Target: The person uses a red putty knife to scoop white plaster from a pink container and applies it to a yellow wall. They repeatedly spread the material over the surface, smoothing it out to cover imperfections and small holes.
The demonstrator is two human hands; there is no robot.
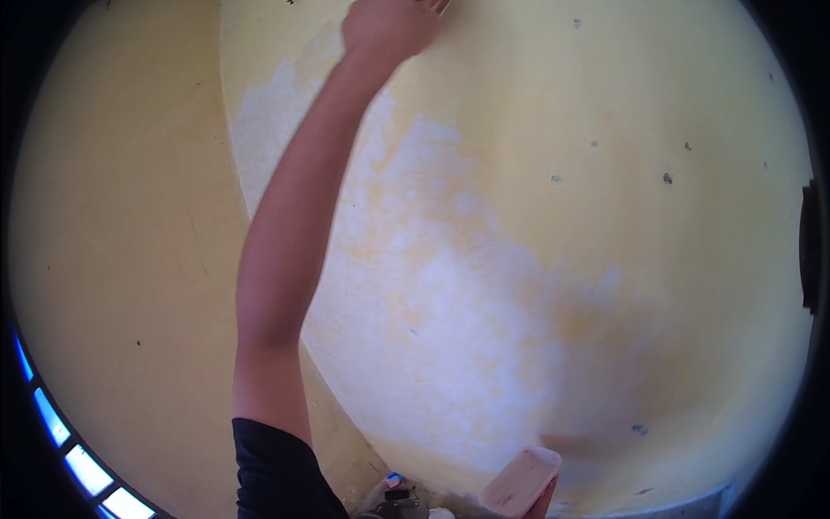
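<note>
My left hand point(389, 26) is raised to the wall at the top edge, on the end of my bare forearm. Its fingers close around something narrow and reddish, mostly cut off by the frame. Beneath it the yellow wall point(519, 112) carries a large patchy white area point(450, 346). Low on the right, my right hand point(542, 500) grips a pale pinkish rectangular container point(517, 480), tilted and seen against the wall.
A plain yellow wall point(121, 242) meets the worked wall at a corner on the left. Bright window panes point(86, 467) line the lower-left rim. Small items point(398, 497) lie low at the bottom centre. A dark object point(808, 246) is at the right rim.
</note>
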